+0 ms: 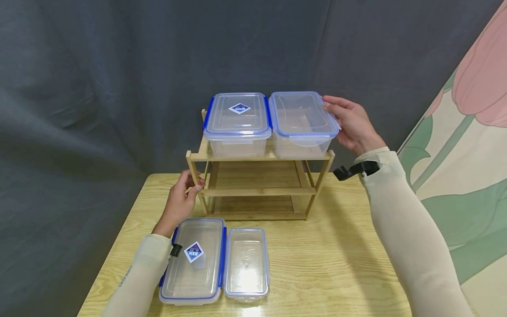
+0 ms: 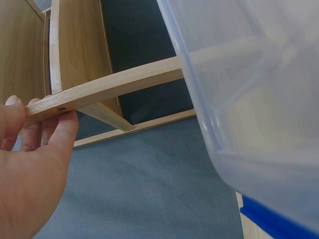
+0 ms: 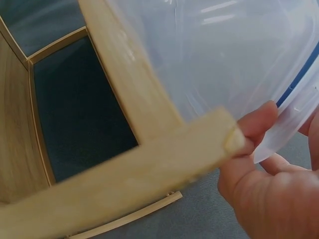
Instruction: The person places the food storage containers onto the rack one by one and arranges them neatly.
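Note:
My left hand [image 1: 182,197] grips the left front leg of a wooden rack [image 1: 259,192], thumb on one side and fingers round the other. On the rack's top shelf stand two clear lidded food containers. The left one [image 1: 237,115] has dark blue side clips and a diamond label. My right hand [image 1: 353,123] holds the right container [image 1: 303,116] by its right edge, which has a pale blue rim. In the right wrist view, the fingers [image 3: 261,119] pinch near the lid's side flap [image 3: 279,132], close to the rack's corner post.
A flat clear container [image 1: 194,273] with blue clips and a smaller one [image 1: 247,264] lie side by side on the wooden table [image 1: 317,259], in front of the rack. A dark curtain [image 1: 158,66] hangs behind, and a flowered panel [image 1: 455,145] stands at the right.

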`<state>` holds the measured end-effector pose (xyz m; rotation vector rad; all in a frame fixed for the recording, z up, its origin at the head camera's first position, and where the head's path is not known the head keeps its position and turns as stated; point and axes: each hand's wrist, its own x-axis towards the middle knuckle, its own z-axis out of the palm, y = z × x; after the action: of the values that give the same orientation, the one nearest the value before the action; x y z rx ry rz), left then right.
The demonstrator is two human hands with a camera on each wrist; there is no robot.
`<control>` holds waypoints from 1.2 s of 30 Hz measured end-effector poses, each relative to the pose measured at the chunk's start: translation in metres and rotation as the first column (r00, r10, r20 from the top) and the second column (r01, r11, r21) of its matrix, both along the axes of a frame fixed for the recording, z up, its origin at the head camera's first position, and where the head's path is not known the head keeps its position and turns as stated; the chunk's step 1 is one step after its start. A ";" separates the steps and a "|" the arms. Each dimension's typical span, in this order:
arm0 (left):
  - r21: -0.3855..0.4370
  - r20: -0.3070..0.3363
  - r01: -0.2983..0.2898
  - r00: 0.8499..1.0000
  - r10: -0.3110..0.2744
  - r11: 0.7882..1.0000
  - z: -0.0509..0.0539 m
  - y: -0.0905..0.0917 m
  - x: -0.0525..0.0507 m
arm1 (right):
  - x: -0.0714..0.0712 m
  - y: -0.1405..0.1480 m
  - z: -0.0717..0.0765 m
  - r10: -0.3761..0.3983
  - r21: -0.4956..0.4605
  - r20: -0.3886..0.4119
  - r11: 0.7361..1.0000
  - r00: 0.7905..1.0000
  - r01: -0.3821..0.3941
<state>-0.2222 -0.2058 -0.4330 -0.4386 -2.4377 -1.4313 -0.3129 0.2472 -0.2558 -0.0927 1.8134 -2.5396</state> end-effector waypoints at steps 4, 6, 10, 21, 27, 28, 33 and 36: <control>0.005 0.002 0.002 1.000 -0.002 1.000 0.000 0.000 0.000 | 0.001 0.001 0.000 0.010 -0.018 0.003 1.000 1.000 -0.010; 0.005 -0.002 0.000 1.000 0.000 1.000 0.000 0.001 0.000 | 0.003 0.003 0.000 0.014 -0.009 0.004 1.000 1.000 -0.014; 0.000 -0.002 0.001 1.000 -0.001 1.000 -0.002 0.001 0.000 | 0.009 0.007 -0.002 0.023 -0.004 0.003 1.000 1.000 -0.022; -0.007 0.001 0.010 1.000 -0.010 1.000 -0.001 -0.002 0.001 | 0.020 0.008 -0.010 0.065 -0.067 -0.085 0.995 0.994 -0.071; -0.011 0.003 0.019 1.000 -0.019 1.000 0.000 -0.002 -0.001 | 0.029 0.009 -0.008 0.072 -0.068 -0.089 0.995 0.993 -0.079; -0.014 0.003 0.021 1.000 -0.021 1.000 0.000 -0.001 -0.002 | 0.030 0.010 -0.007 0.073 -0.066 -0.085 0.995 0.994 -0.079; -0.014 0.013 0.025 1.000 -0.025 1.000 0.000 0.000 -0.002 | 0.039 0.012 -0.006 0.068 -0.036 -0.065 0.997 0.996 -0.071; -0.005 0.017 0.024 1.000 -0.024 1.000 0.000 0.001 -0.002 | 0.045 0.014 -0.006 0.073 -0.024 -0.065 0.997 0.995 -0.075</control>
<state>-0.2246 -0.2049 -0.4326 -0.4609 -2.4580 -1.4441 -0.2679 0.2615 -0.2614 -0.2404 1.7633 -2.5384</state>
